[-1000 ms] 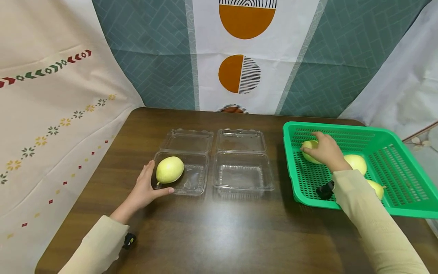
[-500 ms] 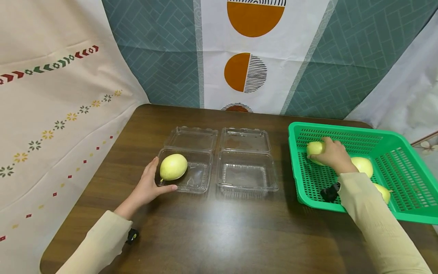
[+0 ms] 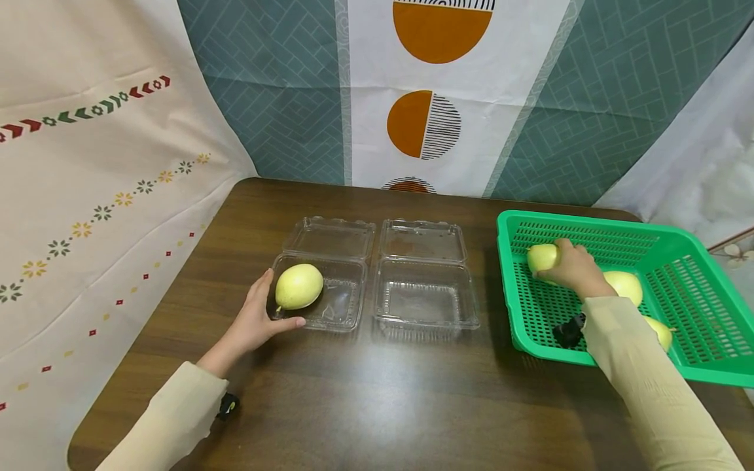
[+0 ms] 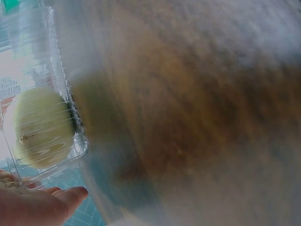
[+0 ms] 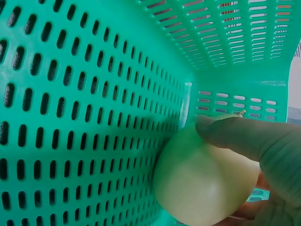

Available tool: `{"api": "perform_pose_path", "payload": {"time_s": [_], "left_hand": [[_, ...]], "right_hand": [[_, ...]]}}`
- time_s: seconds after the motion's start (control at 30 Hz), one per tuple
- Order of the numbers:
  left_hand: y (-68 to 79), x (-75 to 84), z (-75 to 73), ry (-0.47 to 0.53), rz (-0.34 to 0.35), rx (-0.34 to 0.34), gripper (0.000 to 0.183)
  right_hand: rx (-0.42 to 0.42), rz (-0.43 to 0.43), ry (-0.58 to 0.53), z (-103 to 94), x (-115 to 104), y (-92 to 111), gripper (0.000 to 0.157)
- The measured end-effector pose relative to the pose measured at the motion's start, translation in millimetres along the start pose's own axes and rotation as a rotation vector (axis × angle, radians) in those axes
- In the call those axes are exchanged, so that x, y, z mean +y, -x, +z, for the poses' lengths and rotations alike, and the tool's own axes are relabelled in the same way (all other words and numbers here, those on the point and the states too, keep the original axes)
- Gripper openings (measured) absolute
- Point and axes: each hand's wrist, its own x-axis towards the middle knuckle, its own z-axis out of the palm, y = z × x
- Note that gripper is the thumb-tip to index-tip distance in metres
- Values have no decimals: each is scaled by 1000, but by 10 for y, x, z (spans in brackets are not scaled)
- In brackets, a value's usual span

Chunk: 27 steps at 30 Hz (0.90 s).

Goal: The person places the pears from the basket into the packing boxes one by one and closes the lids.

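My right hand (image 3: 580, 268) grips a pale yellow-green pear (image 3: 543, 259) at the left end of the green basket (image 3: 506, 314). In the right wrist view, the thumb (image 5: 230, 134) lies across this pear near its stem, with fingers around the far side. My left hand (image 3: 250, 320) rests at the left clear plastic clamshell box (image 3: 341, 304), fingers straight along its left side and thumb at the front edge. Inside that box lies another pear (image 3: 299, 286), stem toward the front left. The left wrist view shows this pear (image 4: 42, 127) through the clear wall.
A second clamshell box (image 3: 424, 294) stands with its lid raised back, to the right of the first. Behind my right forearm, two more pears (image 3: 624, 286) show in the basket. The brown table (image 3: 377, 405) meets a patterned cloth (image 3: 271, 104) at the back.
The right hand has closed round the pear at the basket's left end, and that pear has turned slightly. The head view has shifted a little. My left hand keeps its place at the box.
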Motion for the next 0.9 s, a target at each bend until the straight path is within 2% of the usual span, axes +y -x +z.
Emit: {"api": "perform_pose_path", "payload": {"time_s": [0.6, 0.9], "left_hand": [[21, -31, 33, 12, 22, 28, 118], [22, -38, 37, 7, 25, 28, 118]], "right_hand": [[52, -1, 41, 69, -9, -3, 91], [46, 14, 52, 52, -21, 21, 91]]}}
